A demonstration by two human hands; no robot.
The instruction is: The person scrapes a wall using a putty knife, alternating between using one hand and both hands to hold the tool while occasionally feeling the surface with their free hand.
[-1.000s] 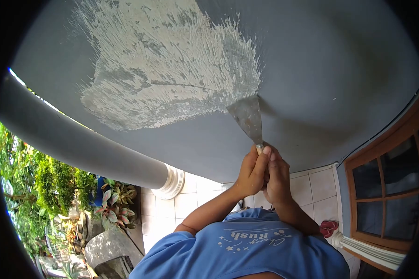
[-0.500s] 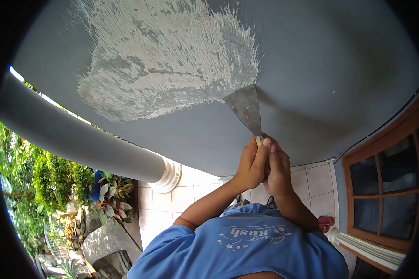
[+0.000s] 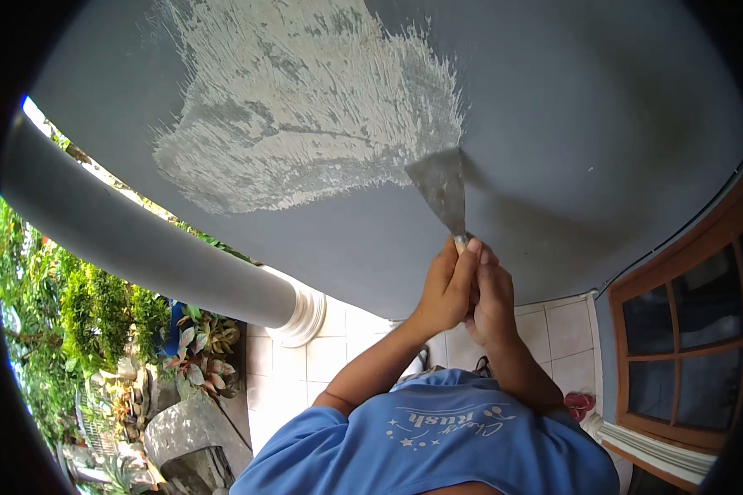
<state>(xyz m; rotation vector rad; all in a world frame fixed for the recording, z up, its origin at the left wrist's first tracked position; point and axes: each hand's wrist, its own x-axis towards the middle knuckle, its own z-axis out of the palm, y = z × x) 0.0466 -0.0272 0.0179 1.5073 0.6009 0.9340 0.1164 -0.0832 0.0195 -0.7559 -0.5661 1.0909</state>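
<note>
Both hands are wrapped together round the light handle of a putty knife [image 3: 442, 191]. My left hand [image 3: 447, 295] closes on the handle from the left, and my right hand [image 3: 494, 299] closes on it from the right. Its wide, stained metal blade points up, with its edge at the lower right border of a rough whitish patch [image 3: 314, 107] on the grey-painted wall [image 3: 561, 99]. Scratch-like streaks fringe the patch, where paint is gone. A shadow falls on the wall right of the blade. The fingers hide most of the handle.
A round grey column [image 3: 165, 247] with a white base stands at the left. Beyond it are green plants [image 3: 99, 309] and a large stone [image 3: 198, 429]. A wood-framed window [image 3: 677, 346] is at the right. Red footwear [image 3: 579, 404] lies on the tiled floor [image 3: 570, 338].
The view has shifted slightly, so the patch and column appear a little further right. The blade stays at the patch's lower right border, and both hands keep their grip.
</note>
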